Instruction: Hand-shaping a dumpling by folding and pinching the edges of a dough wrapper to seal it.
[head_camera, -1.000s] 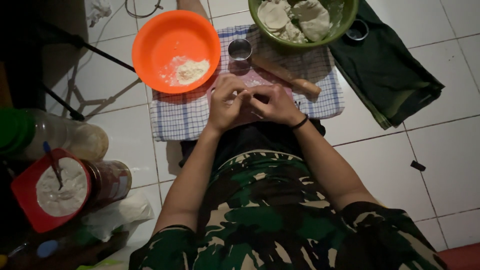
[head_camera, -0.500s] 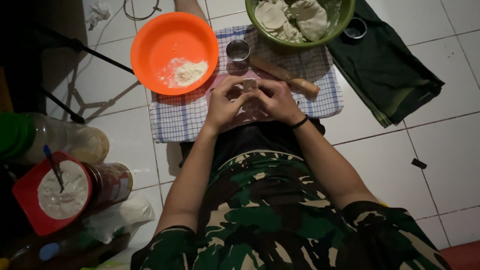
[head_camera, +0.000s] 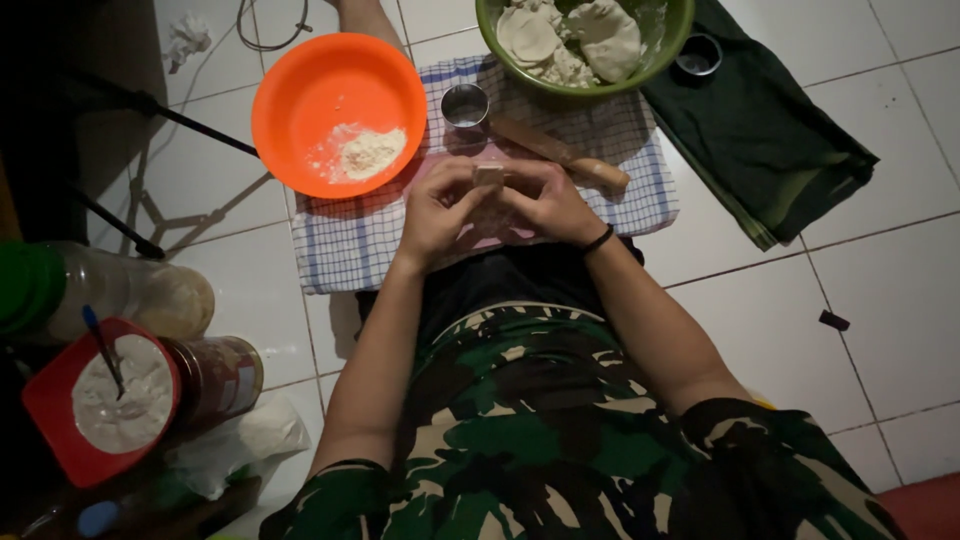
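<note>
A white tiled floor (head_camera: 880, 300) fills the frame, dimly lit, with a blue-and-white checked cloth (head_camera: 350, 240) spread on it in the upper middle. The person, in a camouflage shirt, sits with both forearms reaching up toward the cloth.

Both hands meet at the upper centre, over the near edge of the cloth. The left hand (head_camera: 440, 210) and the right hand (head_camera: 555, 205) are pinched together on a small piece of dough (head_camera: 488, 176), which sits between the fingertips of both, held up off the cloth. The right wrist carries a dark band.

Just above the hands lies a wooden rolling pin (head_camera: 560, 155), slanting down to the right, and beside its upper end stands a small metal cup (head_camera: 465, 104). At the upper left of the cloth rests an orange bowl (head_camera: 300, 90) with a little flour in it. At the top edge a green bowl (head_camera: 660, 50) holds lumps of pale dough. A dark green cloth (head_camera: 770, 150) lies to the right of it, with a small round lid on top.

At the lower left stand a red tub (head_camera: 50, 410) of white powder with a spoon in it, a jar and a clear bottle.
</note>
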